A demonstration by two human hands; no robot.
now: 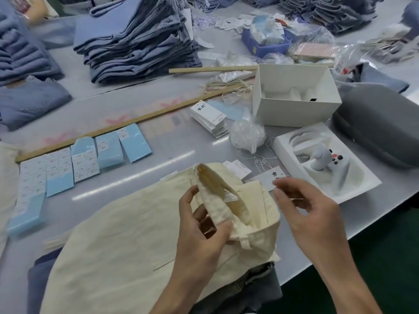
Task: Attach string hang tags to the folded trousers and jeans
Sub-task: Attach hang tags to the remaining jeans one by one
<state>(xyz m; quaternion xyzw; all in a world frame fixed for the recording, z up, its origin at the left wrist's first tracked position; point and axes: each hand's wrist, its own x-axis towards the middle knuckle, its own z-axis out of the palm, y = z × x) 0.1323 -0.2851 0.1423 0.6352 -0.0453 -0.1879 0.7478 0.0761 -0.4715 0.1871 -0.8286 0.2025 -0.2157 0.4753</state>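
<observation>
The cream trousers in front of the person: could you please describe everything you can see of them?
The cream trousers look like a light woven cotton, pale yellowish and slightly creased. They lie folded on the grey table, over darker jeans beneath. The left hand grips the waistband and lifts it open, showing the lining and a small sewn label. A belt loop shows below the fingers. The right hand hovers beside the waist, pinching a thin string.

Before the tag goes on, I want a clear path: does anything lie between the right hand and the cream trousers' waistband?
Nothing visible does. The right hand hovers beside the waistband, which the left hand holds up; only open air separates them.
</observation>
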